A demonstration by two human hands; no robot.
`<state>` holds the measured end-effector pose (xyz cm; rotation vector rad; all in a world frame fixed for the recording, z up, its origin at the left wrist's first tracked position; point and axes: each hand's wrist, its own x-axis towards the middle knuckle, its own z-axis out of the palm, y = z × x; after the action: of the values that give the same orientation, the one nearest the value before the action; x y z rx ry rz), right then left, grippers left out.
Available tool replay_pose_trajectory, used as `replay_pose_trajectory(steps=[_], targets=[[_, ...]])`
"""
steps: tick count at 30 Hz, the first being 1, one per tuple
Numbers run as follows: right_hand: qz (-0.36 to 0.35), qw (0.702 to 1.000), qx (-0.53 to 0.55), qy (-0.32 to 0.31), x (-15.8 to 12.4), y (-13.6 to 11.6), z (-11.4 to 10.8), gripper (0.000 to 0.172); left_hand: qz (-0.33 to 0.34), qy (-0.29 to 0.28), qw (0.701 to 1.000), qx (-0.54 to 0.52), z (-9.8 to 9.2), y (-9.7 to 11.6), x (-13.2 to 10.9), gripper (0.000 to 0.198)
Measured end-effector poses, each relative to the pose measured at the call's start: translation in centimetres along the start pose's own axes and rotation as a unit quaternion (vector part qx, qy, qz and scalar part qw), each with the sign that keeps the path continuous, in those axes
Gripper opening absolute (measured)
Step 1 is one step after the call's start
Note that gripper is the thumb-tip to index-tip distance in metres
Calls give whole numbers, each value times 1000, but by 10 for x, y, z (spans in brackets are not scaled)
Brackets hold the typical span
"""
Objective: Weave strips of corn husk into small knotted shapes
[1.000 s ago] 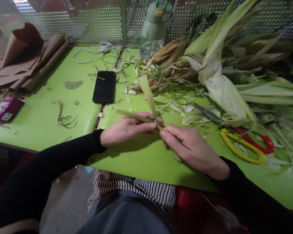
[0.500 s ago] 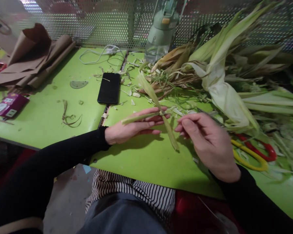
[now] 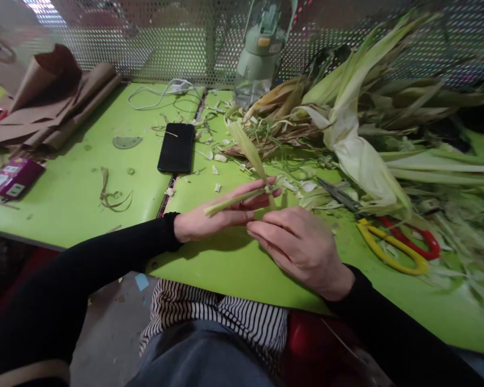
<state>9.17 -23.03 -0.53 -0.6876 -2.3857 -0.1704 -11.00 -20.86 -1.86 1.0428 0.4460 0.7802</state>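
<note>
Strips of pale green corn husk (image 3: 249,149) are joined in a cross at a small knot. My left hand (image 3: 221,212) reaches in from the left, its fingers stretched beneath the knot and its thumb below one strip, so the husk rests in its grip. My right hand (image 3: 296,244) is closed just right of the left fingertips, in front of the lower strip and hiding most of it. Whatever its pinched fingers hold is hidden. Scissors with yellow and red handles (image 3: 392,252) lie to the right of my right hand.
A black phone (image 3: 176,149) and a clear protractor (image 3: 127,142) lie on the green table (image 3: 76,199). Behind are a white cable (image 3: 145,102) and a green bottle (image 3: 258,64). Husks (image 3: 357,145) pile at the right. Brown paper (image 3: 56,107) and a purple packet (image 3: 14,177) are left.
My right hand has moved left and closer to my left hand, now covering the lower husk strip. More of the scissors shows. The whole view has shifted slightly.
</note>
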Motion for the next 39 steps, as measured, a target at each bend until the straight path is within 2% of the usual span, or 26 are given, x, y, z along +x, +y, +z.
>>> replay_pose_trajectory(steps=[4,6,10,16,21,24,26,28,31,34,36,39], targets=[[74,995,6,69,-3,11,-8,21,-43,56,995,-64,-3,1,6,41],[96,992,-5,78,-4,17,-10,28,-51,84,992,-83,-4,2,8,35],[62,998,-14,27,-6,22,-9,35,-57,106,987,-106,-6,1,11,32],[-4,999,-21,-31,-7,14,-5,33,-56,91,990,-91,-5,0,9,35],[51,998,32,22,-8,14,-10,27,-7,61,998,-30,-1,10,0,48],[102,989,62,83,-7,16,-11,26,-6,70,997,-11,-2,12,0,45],[122,984,75,102,-5,16,-11,23,-18,87,996,-4,-2,10,3,46],[102,990,67,77,-4,14,-9,21,-16,101,995,-8,-1,6,5,46],[23,999,38,11,-3,8,-5,20,-7,121,992,-21,1,3,8,38],[-28,998,52,-18,-3,3,-3,21,-36,127,991,19,3,6,7,32],[6,997,73,-6,-4,3,-2,20,-63,104,991,48,3,11,5,28],[141,984,98,46,-5,6,-1,13,-102,54,992,43,4,17,3,17]])
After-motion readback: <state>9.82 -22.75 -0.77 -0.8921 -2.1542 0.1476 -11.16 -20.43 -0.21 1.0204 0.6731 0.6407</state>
